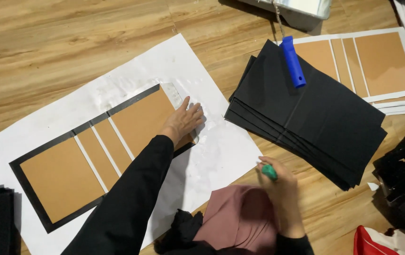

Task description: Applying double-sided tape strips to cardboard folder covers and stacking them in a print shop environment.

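Right grip [278, 182] clamps a mostly hidden green tool [269, 172]; left hand [186, 120] lies flat, fingers apart, on brown board [141, 120].

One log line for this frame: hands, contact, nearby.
left hand: flat on brown board over white sheet | right hand: grips green tool | nearby: black sheet stack, blue-handled roller

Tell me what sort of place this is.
Probably a small craft or bookbinding workshop, worked on a wooden floor: brown boards glued on a black sheet, a stack of black sheets, and a blue-handled roller.
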